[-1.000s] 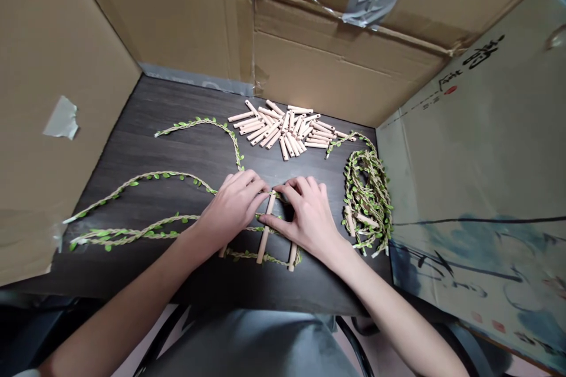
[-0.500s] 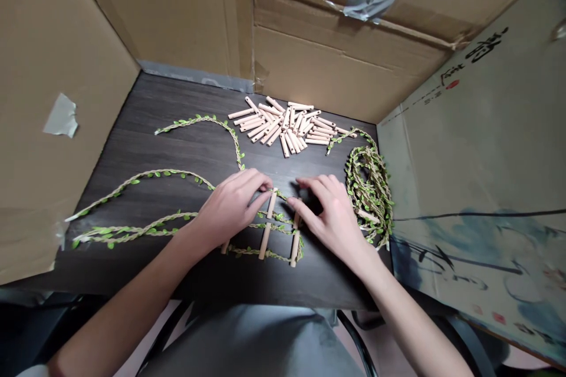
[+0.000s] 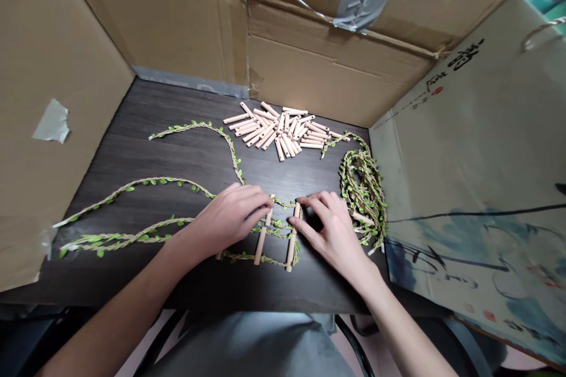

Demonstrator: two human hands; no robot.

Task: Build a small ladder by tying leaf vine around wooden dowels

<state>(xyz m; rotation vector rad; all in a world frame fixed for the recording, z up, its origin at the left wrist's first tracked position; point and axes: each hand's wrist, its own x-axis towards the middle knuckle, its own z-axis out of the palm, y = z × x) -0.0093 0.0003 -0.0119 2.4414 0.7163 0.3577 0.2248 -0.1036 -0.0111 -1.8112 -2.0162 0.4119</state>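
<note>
Under my hands lies a small rope ladder of pale wooden sticks (image 3: 260, 246) joined by leafy green twine (image 3: 275, 260). My left hand (image 3: 232, 216) has thumb and fingers together at the upper end of a middle stick (image 3: 269, 216). Thumb and index finger of my right hand (image 3: 325, 218) are on either side of the upper right stick (image 3: 296, 212), touching it. Loose twine ends (image 3: 128, 240) run out to the left from beneath my left hand. That hand covers part of the ladder's left side.
Behind the ladder is a pile of loose wooden sticks with holes (image 3: 283, 129). A coiled heap of leafy twine (image 3: 365, 188) sits at the right. Cardboard walls (image 3: 309, 70) enclose the back and left; a painted panel (image 3: 451, 177) stands on the right.
My right hand has closed in on the upper right stick, which now stands in line with the lower one. My left fingers have come down onto the middle stick. The view has shifted slightly.
</note>
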